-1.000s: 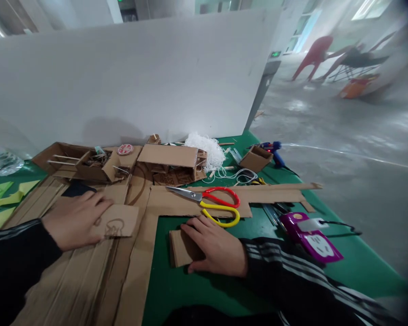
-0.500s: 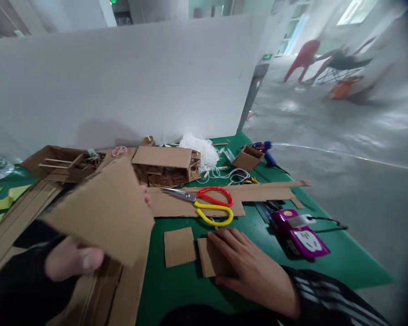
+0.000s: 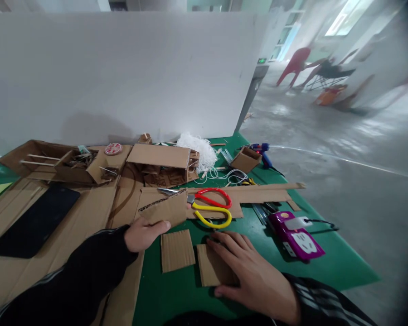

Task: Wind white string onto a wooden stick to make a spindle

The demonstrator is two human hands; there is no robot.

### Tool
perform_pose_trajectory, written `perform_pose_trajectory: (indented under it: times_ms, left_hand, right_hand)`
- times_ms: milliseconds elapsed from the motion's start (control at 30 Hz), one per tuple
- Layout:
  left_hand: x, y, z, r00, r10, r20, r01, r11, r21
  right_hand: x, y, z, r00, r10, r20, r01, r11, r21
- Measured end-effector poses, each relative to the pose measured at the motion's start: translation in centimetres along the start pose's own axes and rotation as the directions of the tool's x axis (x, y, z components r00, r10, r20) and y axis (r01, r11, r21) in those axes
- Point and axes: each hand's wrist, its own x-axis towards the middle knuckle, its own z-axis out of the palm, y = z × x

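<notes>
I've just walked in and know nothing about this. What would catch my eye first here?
Probably the scissors, with one red and one yellow handle, lying mid-picture partly on a cardboard strip. Next, the vivid purple power strip on the right of the green table. Then the hands: the left hand holds up a cardboard piece partly covering the blades, while the right hand rests on squarish cardboard.

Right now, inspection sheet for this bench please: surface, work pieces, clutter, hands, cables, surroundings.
Surface: green tabletop, partly covered by cardboard.
Work pieces: ribbed square lying flat, untouched.
Clutter: scissors, tangled white string, blue glue gun.
Hands: left hand holds cut cardboard; right hand rests on another piece.
Cables: black cord from white plug on purple power strip.
Surroundings: white panel behind; red chair beyond.
</notes>
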Motion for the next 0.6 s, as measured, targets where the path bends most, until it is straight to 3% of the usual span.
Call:
perform_pose_trajectory:
  times_ms: [200,400,600]
  left_hand:
    - [0.0,-1.7,-0.1,0.999,0.030,0.031,-0.032,0.998,0.060]
    - [-0.6,-1.7,-0.3,0.997,0.042,0.072,-0.056,0.975,0.216]
    - [-1.2,-1.8,-0.1,0.997,0.035,0.066,-0.055,0.945,0.324]
  right_hand:
    - [-0.2,0.3,0.8,0.999,-0.008,-0.035,0.007,1.000,-0.024]
    - [-1.3,1.2,0.2,0.996,-0.024,-0.081,0.014,0.992,-0.125]
    - [0.2,-3.3,1.0,0.978,0.052,-0.201,-0.066,0.996,-0.066]
